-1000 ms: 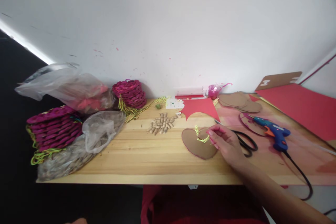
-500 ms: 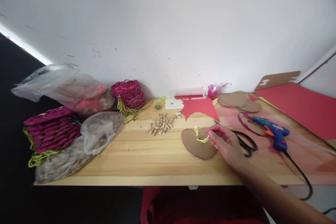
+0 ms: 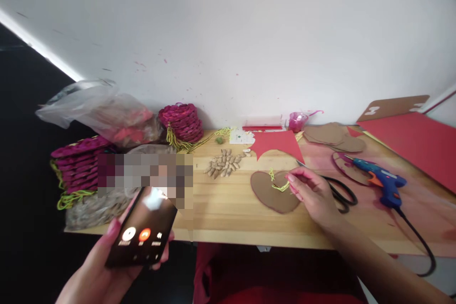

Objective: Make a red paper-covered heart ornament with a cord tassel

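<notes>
In my left hand (image 3: 101, 256) is a black smartphone (image 3: 144, 228), tilted, its lit screen showing an orange-red call button; a blurred patch covers its top. My right hand (image 3: 309, 194) has thumb and forefinger pinched together over the right side of a brown cardboard heart (image 3: 272, 202) with a dark pink edge. Yellow-green yarn (image 3: 280, 187) lies on the heart and reaches the fingertips; what they pinch is too small to make out. Black-handled scissors (image 3: 344, 194) lie partly hidden behind that hand. Left of the heart is a pile of peanuts (image 3: 223, 163).
A blue glue gun (image 3: 386, 183) with a trailing cord rests at right near another cardboard piece (image 3: 342, 168). Red sheets (image 3: 280, 143), stacked cardboard shapes (image 3: 326, 134) and a pink cup (image 3: 297, 121) stand behind. Magenta woven baskets (image 3: 182, 122) and plastic bags (image 3: 96, 109) occupy the left.
My left hand has come into view from the lower left with the phone in it. My right hand stays over the heart, still pinched. The view has shifted slightly.
</notes>
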`<state>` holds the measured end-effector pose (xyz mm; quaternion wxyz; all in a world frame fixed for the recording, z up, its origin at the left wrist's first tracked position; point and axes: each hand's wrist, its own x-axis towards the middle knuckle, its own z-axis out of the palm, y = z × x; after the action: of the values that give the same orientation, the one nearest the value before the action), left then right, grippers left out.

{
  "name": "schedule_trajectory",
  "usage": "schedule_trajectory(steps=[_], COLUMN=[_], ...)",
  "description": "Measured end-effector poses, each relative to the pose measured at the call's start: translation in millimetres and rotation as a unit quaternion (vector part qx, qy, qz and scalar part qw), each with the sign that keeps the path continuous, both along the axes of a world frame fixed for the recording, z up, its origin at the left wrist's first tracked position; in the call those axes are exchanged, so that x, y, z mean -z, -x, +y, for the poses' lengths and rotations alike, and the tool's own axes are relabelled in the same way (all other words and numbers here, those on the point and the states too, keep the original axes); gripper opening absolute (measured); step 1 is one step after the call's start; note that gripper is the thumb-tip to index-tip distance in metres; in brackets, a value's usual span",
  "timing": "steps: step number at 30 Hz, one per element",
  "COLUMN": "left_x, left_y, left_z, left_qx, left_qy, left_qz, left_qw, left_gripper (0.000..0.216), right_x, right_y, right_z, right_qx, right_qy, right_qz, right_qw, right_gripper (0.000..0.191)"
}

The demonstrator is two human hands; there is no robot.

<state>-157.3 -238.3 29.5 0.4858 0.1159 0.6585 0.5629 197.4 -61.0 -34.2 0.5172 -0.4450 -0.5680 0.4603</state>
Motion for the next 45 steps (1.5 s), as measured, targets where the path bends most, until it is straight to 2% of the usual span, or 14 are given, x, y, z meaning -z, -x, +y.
schedule_trajectory(steps=[3,5,11,15,18,22,26,27,31,33,35,39,45], left_x=[10.1,15.7,25.5,27.3,26.3,27.0,31.6,33.2,41.3,45.7,49.1,52.1,55.3], left_y=[11.7,21.4,38.8,41.9,44.6,46.9,39.7,36.1,21.2,17.4,16.5,17.0,18.5], left_z=[16.9,24.9,37.3,48.7,57.7,61.2,50.9,47.6,39.1,39.0,40.7,44.6,46.8], left_qx=[-0.034,-0.019,0.019,0.029,0.035,-0.010,-0.003,0.003,0.013,0.021,0.040,0.061,0.074], left_qy=[0.005,-0.003,-0.003,0.004,0.019,0.025,-0.041,-0.053,-0.033,-0.010,0.027,0.072,0.116], left_qz=[-0.051,-0.071,-0.106,-0.132,-0.117,-0.034,0.070,0.100,0.225,0.300,0.387,0.511,0.567], left_qw=[0.998,0.997,0.994,0.991,0.992,0.999,0.997,0.994,0.974,0.954,0.921,0.854,0.812], left_gripper=[0.055,0.049,0.049,0.052,0.052,0.043,0.031,0.038,0.091,0.111,0.121,0.121,0.115], right_x=[2.8,4.2,5.1,4.1,3.8,5.8,6.0,5.0,-1.5,-3.6,-3.8,-2.4,-7.8], right_y=[-1.4,-2.5,-4.6,-4.3,-4.5,-6.1,-6.1,-5.4,-2.0,-1.3,-1.7,-3.2,-0.9], right_z=[0.9,1.5,2.4,1.7,1.2,1.5,1.1,0.7,-1.9,-2.9,-3.3,-3.6,-5.4], right_qx=[-0.001,-0.004,-0.007,-0.009,-0.012,-0.010,-0.008,-0.007,-0.007,-0.005,-0.004,-0.009,-0.016], right_qy=[-0.006,-0.008,-0.001,-0.002,-0.003,-0.005,-0.003,-0.004,0.001,0.002,0.003,-0.002,-0.006], right_qz=[-0.006,-0.008,-0.025,-0.034,-0.039,-0.038,-0.044,-0.043,-0.041,-0.042,-0.042,-0.033,-0.011], right_qw=[1.000,1.000,1.000,0.999,0.999,0.999,0.999,0.999,0.999,0.999,0.999,0.999,1.000], right_gripper=[0.025,0.025,0.022,0.021,0.020,0.021,0.022,0.022,0.026,0.028,0.028,0.026,0.024])
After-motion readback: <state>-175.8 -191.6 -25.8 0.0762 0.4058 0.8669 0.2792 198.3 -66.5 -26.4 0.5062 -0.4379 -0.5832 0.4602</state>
